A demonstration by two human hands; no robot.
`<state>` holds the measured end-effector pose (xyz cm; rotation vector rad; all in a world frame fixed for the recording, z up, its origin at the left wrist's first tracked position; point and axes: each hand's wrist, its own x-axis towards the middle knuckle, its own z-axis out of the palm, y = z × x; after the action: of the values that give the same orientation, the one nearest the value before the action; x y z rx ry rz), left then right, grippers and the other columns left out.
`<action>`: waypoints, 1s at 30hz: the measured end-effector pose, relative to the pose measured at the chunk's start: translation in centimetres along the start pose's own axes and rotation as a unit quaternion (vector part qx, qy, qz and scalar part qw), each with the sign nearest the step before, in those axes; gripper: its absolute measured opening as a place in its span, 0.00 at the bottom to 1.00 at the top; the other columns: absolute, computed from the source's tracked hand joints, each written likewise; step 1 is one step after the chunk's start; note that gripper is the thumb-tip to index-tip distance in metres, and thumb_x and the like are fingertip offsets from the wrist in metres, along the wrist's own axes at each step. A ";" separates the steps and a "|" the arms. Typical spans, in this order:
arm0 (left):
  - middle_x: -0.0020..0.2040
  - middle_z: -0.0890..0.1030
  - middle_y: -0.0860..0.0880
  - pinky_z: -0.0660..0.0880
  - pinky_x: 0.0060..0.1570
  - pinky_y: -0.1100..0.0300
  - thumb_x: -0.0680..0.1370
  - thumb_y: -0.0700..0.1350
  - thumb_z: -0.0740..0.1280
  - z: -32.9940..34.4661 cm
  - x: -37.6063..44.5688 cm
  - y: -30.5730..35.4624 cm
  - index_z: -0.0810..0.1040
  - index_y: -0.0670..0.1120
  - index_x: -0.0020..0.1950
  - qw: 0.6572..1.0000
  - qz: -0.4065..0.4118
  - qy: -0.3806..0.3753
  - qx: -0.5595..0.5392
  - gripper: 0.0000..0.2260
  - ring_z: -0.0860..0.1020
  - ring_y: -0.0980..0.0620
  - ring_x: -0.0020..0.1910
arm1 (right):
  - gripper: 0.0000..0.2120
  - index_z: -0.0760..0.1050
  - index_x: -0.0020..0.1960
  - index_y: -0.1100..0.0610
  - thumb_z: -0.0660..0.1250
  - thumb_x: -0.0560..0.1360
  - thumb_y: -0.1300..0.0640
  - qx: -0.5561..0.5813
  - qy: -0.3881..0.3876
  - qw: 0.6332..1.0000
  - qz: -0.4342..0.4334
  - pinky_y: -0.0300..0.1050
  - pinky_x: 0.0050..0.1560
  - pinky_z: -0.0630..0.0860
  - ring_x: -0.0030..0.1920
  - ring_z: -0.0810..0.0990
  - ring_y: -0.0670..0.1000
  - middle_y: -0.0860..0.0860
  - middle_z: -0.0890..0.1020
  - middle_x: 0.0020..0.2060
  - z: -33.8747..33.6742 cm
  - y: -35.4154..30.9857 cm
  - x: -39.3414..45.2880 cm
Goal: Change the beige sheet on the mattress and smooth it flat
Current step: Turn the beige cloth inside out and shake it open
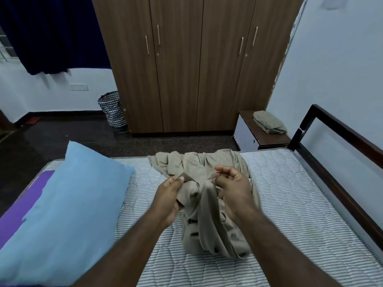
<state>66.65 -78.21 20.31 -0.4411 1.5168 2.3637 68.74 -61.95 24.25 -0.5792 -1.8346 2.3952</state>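
Observation:
A crumpled beige sheet (209, 220) lies bunched in the middle of the bare striped mattress (290, 204). My left hand (169, 195) pinches a fold of it near the top, thumb and fingers closed on the cloth. My right hand (232, 189) grips another edge of the same sheet just to the right, the two hands a short way apart. Part of the sheet hangs between and below my hands. A second folded beige cloth (269, 122) rests on the bedside table.
A light blue pillow (68, 208) lies on the mattress's left side over a purple cloth (18, 206). A dark bed frame (342, 179) runs along the right. Beyond stand a wooden wardrobe (196, 65), a bedside table (263, 137) and a zigzag laundry basket (113, 109).

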 end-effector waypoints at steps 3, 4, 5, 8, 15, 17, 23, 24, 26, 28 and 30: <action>0.48 0.86 0.45 0.76 0.51 0.49 0.81 0.43 0.68 0.2 0.1 0.0 0.83 0.46 0.50 0.999 0.019 0.025 0.042 0.05 0.81 0.46 0.50 | 0.14 0.81 0.52 0.54 0.67 0.76 0.71 -0.030 0.074 0.994 -0.074 0.49 0.44 0.79 0.42 0.81 0.50 0.52 0.82 0.43 0.5 0.9 0.4; 0.48 0.86 0.46 0.76 0.52 0.49 0.80 0.44 0.69 0.4 0.1 0.2 0.84 0.46 0.49 0.997 0.026 0.031 0.060 0.04 0.82 0.47 0.51 | 0.15 0.81 0.51 0.52 0.67 0.76 0.71 -0.043 0.080 0.992 -0.092 0.49 0.44 0.79 0.43 0.81 0.50 0.51 0.82 0.43 0.9 1.1 0.3; 0.48 0.86 0.47 0.76 0.54 0.49 0.80 0.44 0.70 0.7 0.0 0.4 0.85 0.47 0.49 0.996 0.035 0.037 0.072 0.04 0.82 0.48 0.52 | 0.16 0.81 0.51 0.51 0.67 0.75 0.71 -0.053 0.079 0.990 -0.104 0.49 0.43 0.78 0.43 0.80 0.50 0.50 0.82 0.43 1.3 1.2 0.1; 0.47 0.87 0.47 0.80 0.58 0.49 0.79 0.43 0.70 1.2 -0.2 1.1 0.86 0.46 0.50 0.989 0.084 0.034 0.118 0.05 0.84 0.51 0.51 | 0.19 0.81 0.51 0.47 0.65 0.75 0.70 -0.075 0.043 0.991 -0.101 0.45 0.39 0.74 0.39 0.76 0.49 0.50 0.81 0.42 2.6 1.9 -0.4; 0.48 0.85 0.42 0.76 0.45 0.48 0.79 0.44 0.70 1.2 -1.1 2.0 0.86 0.44 0.48 0.980 0.118 -0.006 0.161 0.06 0.82 0.41 0.49 | 0.16 0.83 0.51 0.57 0.61 0.76 0.73 0.002 -0.006 1.000 -0.017 0.51 0.44 0.81 0.42 0.84 0.53 0.54 0.87 0.41 3.6 1.3 -1.5; 0.47 0.86 0.48 0.78 0.47 0.47 0.80 0.46 0.69 1.2 -1.7 2.1 0.87 0.48 0.50 0.981 0.097 -0.030 0.166 0.07 0.82 0.45 0.48 | 0.14 0.83 0.50 0.59 0.63 0.76 0.72 0.009 -0.011 1.000 -0.010 0.53 0.47 0.82 0.43 0.85 0.55 0.56 0.87 0.41 3.6 1.2 -1.6; 0.50 0.87 0.49 0.82 0.45 0.53 0.82 0.44 0.67 0.6 -2.5 2.1 0.86 0.49 0.55 0.981 0.086 -0.057 0.166 0.08 0.85 0.52 0.52 | 0.11 0.84 0.49 0.58 0.68 0.75 0.71 -0.032 -0.017 0.998 -0.049 0.57 0.56 0.82 0.49 0.86 0.57 0.58 0.86 0.45 3.4 2.1 -1.3; 0.51 0.87 0.49 0.82 0.45 0.54 0.82 0.43 0.67 0.4 -2.5 2.0 0.86 0.49 0.55 0.980 0.088 -0.058 0.169 0.08 0.84 0.52 0.52 | 0.09 0.84 0.49 0.57 0.70 0.75 0.69 -0.061 -0.018 0.995 -0.071 0.58 0.56 0.82 0.50 0.86 0.56 0.56 0.87 0.45 3.3 2.2 -1.2; 0.51 0.87 0.50 0.82 0.45 0.54 0.82 0.43 0.67 0.1 -2.5 1.9 0.86 0.49 0.55 0.979 0.089 -0.063 0.174 0.08 0.84 0.53 0.53 | 0.06 0.84 0.46 0.54 0.73 0.73 0.64 -0.129 -0.023 0.984 -0.117 0.57 0.54 0.83 0.49 0.86 0.52 0.53 0.86 0.43 3.1 2.3 -1.1; 0.51 0.86 0.49 0.81 0.45 0.54 0.82 0.43 0.66 -0.3 -2.5 1.8 0.86 0.49 0.54 0.980 0.084 -0.067 0.168 0.08 0.84 0.52 0.53 | 0.04 0.84 0.44 0.52 0.75 0.72 0.61 -0.196 -0.023 0.968 -0.153 0.55 0.54 0.83 0.47 0.85 0.48 0.49 0.85 0.43 3.0 2.2 -0.9; 0.49 0.86 0.49 0.81 0.45 0.54 0.82 0.43 0.66 -0.7 -2.5 1.7 0.86 0.48 0.53 0.983 0.073 -0.072 0.151 0.08 0.84 0.52 0.51 | 0.04 0.83 0.42 0.50 0.77 0.71 0.57 -0.246 -0.026 0.954 -0.172 0.52 0.56 0.81 0.50 0.83 0.45 0.46 0.84 0.45 2.7 2.2 -0.7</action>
<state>68.28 -79.72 22.42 -0.0891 1.8510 2.1597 68.84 -65.28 22.97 -0.1917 -2.3403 1.7541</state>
